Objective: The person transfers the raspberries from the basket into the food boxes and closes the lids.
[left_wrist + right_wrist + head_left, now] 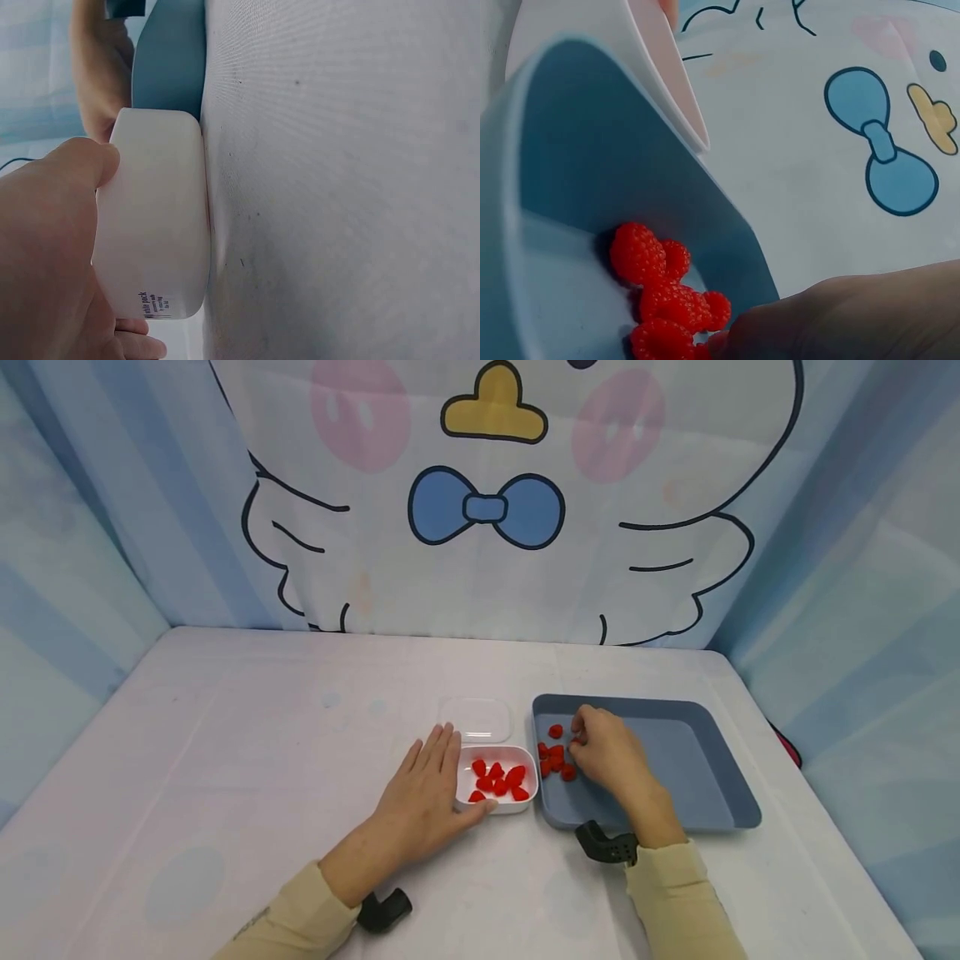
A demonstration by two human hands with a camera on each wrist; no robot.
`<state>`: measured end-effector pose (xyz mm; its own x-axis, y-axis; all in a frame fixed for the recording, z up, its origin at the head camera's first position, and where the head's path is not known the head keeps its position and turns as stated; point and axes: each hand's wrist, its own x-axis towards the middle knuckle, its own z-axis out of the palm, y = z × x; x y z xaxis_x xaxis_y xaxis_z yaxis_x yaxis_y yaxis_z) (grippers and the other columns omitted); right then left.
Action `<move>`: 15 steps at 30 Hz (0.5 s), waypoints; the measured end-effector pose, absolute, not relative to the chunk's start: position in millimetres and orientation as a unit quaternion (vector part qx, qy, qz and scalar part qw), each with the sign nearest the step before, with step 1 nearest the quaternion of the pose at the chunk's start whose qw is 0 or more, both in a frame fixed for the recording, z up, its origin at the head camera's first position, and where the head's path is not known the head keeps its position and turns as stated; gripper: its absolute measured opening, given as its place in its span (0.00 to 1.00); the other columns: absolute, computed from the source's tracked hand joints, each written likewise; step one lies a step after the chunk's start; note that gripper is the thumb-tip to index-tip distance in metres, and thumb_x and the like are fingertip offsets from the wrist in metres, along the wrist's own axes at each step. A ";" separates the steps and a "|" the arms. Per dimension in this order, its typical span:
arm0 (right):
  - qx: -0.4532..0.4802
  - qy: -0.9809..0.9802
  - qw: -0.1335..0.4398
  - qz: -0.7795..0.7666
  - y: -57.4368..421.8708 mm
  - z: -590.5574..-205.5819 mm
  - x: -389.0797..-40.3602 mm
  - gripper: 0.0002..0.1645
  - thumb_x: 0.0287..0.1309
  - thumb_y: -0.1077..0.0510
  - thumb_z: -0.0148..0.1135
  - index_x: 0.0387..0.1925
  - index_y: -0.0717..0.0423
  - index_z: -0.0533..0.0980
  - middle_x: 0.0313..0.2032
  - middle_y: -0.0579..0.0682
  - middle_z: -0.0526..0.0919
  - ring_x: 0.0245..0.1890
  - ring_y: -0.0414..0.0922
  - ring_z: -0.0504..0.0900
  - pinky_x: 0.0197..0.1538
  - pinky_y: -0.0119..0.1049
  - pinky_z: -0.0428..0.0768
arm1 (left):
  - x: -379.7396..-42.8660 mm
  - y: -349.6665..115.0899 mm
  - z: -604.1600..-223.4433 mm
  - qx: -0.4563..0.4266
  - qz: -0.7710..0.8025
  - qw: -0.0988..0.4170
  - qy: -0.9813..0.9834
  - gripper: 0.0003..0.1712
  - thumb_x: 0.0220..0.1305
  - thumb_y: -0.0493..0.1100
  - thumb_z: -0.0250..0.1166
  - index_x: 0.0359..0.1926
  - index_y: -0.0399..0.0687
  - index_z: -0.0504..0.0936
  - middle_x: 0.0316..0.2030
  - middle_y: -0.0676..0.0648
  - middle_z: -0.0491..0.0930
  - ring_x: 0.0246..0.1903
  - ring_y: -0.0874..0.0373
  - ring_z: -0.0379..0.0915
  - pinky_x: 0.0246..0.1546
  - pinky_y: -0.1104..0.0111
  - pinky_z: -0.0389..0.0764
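In the head view a white plastic box (498, 810) holds several red raspberries (500, 787). My left hand (420, 797) braces it with straight fingers along its left side and the thumb at its near edge. The left wrist view shows the thumb (105, 163) against the white box's wall. My right hand (611, 756) is over the left part of a grey-blue tray (693, 777), fingers bent beside several raspberries (557, 763). In the right wrist view, raspberries (676, 304) lie by the thumb; whether the fingertips pinch one is hidden.
A clear plastic lid (475, 720) lies behind the white box. The tray's left wall stands right beside the box. A white cloth covers the table (262, 735), and printed curtains (480, 585) close off the back and sides.
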<state>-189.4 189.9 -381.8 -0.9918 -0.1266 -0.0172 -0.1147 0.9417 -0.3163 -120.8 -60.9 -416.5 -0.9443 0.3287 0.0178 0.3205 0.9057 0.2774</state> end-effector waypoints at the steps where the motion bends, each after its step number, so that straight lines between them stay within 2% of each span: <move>1: -0.061 0.985 0.020 -0.160 189.8 -381.6 -189.6 0.12 0.57 0.62 0.66 0.43 0.60 0.77 0.36 0.55 0.81 0.33 0.49 0.77 0.35 0.43 0.78 | -120.9 -60.9 -416.5 0.167 0.140 0.015 0.976 0.58 0.61 0.73 0.56 0.76 0.36 0.51 0.77 0.38 0.52 0.78 0.44 0.45 0.76 0.48 0.51; 9: -0.070 0.981 0.032 -0.179 189.0 -381.6 -190.2 0.12 0.57 0.66 0.63 0.44 0.60 0.77 0.38 0.56 0.83 0.33 0.49 0.77 0.36 0.43 0.79 | -121.4 -61.1 -417.2 0.166 0.143 0.012 0.976 0.58 0.61 0.73 0.56 0.76 0.37 0.51 0.77 0.38 0.52 0.78 0.44 0.45 0.76 0.48 0.51; 15: -0.076 0.981 0.032 -0.177 188.4 -383.1 -190.0 0.13 0.57 0.67 0.63 0.45 0.60 0.78 0.41 0.56 0.84 0.36 0.49 0.78 0.40 0.45 0.81 | -121.7 -60.7 -418.0 0.167 0.142 0.016 0.976 0.58 0.61 0.73 0.57 0.76 0.37 0.51 0.77 0.38 0.52 0.78 0.44 0.45 0.76 0.48 0.51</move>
<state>-190.0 188.4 -383.1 -0.9865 -0.1601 -0.0359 -0.1375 0.9261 -0.3512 -121.7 -60.7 -418.0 -0.9439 0.3298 0.0171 0.3209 0.9038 0.2830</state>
